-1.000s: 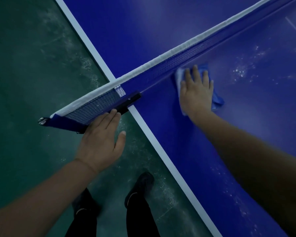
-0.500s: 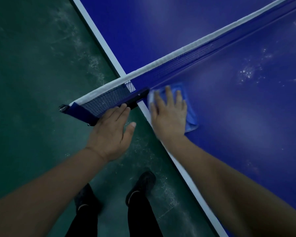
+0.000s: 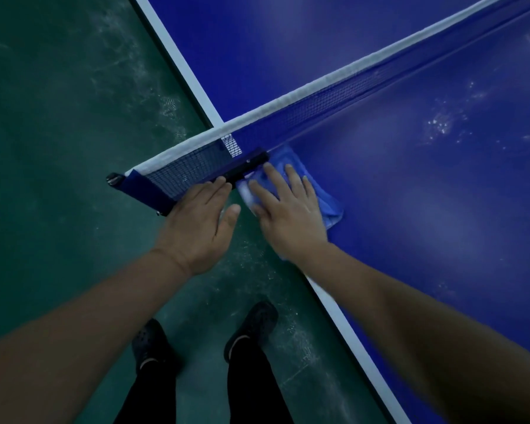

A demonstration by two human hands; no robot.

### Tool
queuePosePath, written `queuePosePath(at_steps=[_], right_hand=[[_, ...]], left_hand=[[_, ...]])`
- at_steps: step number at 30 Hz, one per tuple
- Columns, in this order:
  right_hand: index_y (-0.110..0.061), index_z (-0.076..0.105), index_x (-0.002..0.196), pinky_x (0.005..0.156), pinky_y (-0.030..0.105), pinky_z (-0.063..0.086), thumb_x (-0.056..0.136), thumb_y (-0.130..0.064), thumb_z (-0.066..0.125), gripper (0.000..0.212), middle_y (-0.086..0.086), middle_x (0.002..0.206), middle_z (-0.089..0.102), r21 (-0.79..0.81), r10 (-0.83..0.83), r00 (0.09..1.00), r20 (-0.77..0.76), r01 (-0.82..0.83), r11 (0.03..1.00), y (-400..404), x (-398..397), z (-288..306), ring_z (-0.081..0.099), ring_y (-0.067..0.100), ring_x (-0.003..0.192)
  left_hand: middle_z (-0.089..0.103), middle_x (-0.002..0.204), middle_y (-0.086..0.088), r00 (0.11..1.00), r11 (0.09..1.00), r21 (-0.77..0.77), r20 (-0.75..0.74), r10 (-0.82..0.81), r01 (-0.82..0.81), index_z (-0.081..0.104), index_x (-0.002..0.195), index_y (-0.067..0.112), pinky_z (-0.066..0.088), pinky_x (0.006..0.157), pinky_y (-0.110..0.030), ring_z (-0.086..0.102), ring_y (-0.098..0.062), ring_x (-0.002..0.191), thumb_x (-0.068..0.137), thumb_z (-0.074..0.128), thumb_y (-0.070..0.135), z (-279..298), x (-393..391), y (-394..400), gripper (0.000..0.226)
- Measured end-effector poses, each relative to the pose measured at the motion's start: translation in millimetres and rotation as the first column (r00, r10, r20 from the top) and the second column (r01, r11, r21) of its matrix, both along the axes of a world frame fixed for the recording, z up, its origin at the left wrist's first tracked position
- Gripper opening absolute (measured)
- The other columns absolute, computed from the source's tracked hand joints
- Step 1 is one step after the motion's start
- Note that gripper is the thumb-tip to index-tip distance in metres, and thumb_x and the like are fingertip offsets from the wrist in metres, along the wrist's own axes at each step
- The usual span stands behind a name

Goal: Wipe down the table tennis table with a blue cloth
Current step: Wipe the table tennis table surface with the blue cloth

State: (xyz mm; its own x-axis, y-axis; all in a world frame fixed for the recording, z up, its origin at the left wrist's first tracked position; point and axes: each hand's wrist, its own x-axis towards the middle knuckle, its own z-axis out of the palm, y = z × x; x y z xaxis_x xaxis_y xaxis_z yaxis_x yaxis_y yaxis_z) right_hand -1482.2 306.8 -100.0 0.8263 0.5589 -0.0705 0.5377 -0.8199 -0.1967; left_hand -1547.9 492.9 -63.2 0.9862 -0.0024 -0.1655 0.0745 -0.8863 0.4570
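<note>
- Blue cloth point(image 3: 325, 203) lies bunched on the desk point(image 3: 426, 224), at the white side edge, touching the net clamp point(image 3: 245, 166).
- My right hand point(image 3: 288, 215) presses it flat, fingers point(image 3: 273, 179) straight and spread.
- My left hand point(image 3: 196, 221) rests on the net point(image 3: 190, 166) overhang off the desk, fingers straight, holding nothing.
- Open blue surface to the right; white specks there.

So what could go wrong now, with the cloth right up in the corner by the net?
1. The right hand presses the crumpled blue cloth against the black net clamp; the cloth might snag there.
2. The left hand rests on the dark mesh net overhanging the table; leaning on it might bend it.
3. White specks on the blue table top lie away from the cloth and could be missed.
</note>
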Motion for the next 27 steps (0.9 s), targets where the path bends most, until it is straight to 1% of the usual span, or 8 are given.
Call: queuePosePath(at_steps=[3,7,13,17,20,22,24,27], right_hand=[[-0.027,0.049,0.145,0.110,0.062,0.030,0.105,-0.043,0.029,0.048,0.009,0.159,0.035,-0.084,-0.165,0.983,0.083,0.172,0.981,-66,47,3,0.031,0.043,0.142],[-0.028,0.022,0.158,0.119,0.064,0.002,0.106,-0.038,0.025,0.054,0.002,0.168,0.005,-0.130,-0.653,0.757,0.015,0.649,0.750,-100,84,18,-0.003,0.042,0.151],[-0.030,0.030,0.156,0.120,0.057,0.008,0.106,-0.044,0.024,0.052,-0.002,0.165,0.020,-0.030,-0.097,0.995,-0.018,0.096,0.995,-10,-34,12,0.012,0.035,0.152],[-0.026,0.029,0.155,0.113,0.063,0.024,0.104,-0.037,0.021,0.053,0.003,0.165,0.021,-0.229,-0.211,0.977,0.000,0.206,0.951,-132,-15,6,0.019,0.043,0.147],[-0.027,0.017,0.159,0.117,0.063,0.014,0.104,-0.040,0.012,0.056,0.001,0.168,0.003,-0.237,-0.719,0.695,0.013,0.701,0.673,-233,26,16,0.004,0.040,0.151],[-0.029,0.012,0.160,0.119,0.063,0.003,0.106,-0.039,0.014,0.055,-0.002,0.168,-0.002,-0.161,-0.869,0.494,-0.027,0.856,0.492,-232,36,24,-0.004,0.039,0.152],[-0.021,0.021,0.158,0.116,0.068,0.009,0.100,-0.029,0.018,0.059,0.006,0.167,0.008,-0.135,-0.802,0.597,0.032,0.797,0.588,-180,27,24,0.006,0.047,0.150],[-0.024,0.038,0.153,0.115,0.067,0.016,0.099,-0.034,0.031,0.055,0.004,0.163,0.028,-0.116,-0.277,0.960,0.039,0.280,0.953,-88,-36,11,0.021,0.044,0.147]], left_hand=[[0.046,0.150,-0.015,1.000,1.000,-0.014,0.008,0.008,-0.008,0.050,0.142,0.000,0.028,0.117,-0.046,0.041,-0.032,0.137,0.099,0.016,0.052,-1,-1,-1,0.076],[0.042,0.153,-0.013,1.000,0.999,-0.028,-0.008,0.018,-0.018,0.047,0.145,0.003,0.024,0.119,-0.043,0.036,-0.030,0.141,0.098,0.014,0.054,1,-2,-1,0.077],[0.054,0.142,-0.019,0.999,0.999,-0.028,0.031,0.027,-0.027,0.053,0.138,-0.002,0.033,0.111,-0.042,0.047,-0.035,0.131,0.096,0.026,0.048,10,5,-2,0.070],[0.062,0.131,-0.018,0.985,0.996,-0.063,0.156,0.073,-0.064,0.058,0.133,-0.001,0.036,0.104,-0.034,0.055,-0.034,0.120,0.095,0.044,0.029,18,12,-15,0.050],[0.064,0.126,-0.017,0.977,0.997,-0.073,0.210,0.035,-0.020,0.061,0.129,-0.001,0.031,0.103,-0.024,0.057,-0.032,0.116,0.095,0.048,0.023,17,16,-25,0.044],[0.065,0.124,-0.016,0.975,0.997,-0.082,0.221,0.025,-0.007,0.062,0.128,-0.001,0.032,0.103,-0.024,0.058,-0.030,0.115,0.094,0.048,0.021,15,21,-30,0.042],[0.065,0.123,-0.015,0.971,0.995,-0.096,0.236,0.026,-0.003,0.062,0.127,0.000,0.034,0.103,-0.026,0.058,-0.030,0.114,0.095,0.049,0.019,15,28,-36,0.040],[0.064,0.124,-0.017,0.961,0.994,-0.103,0.275,-0.013,0.043,0.061,0.129,-0.001,0.039,0.103,-0.033,0.057,-0.032,0.115,0.096,0.048,0.017,13,44,-53,0.040]])
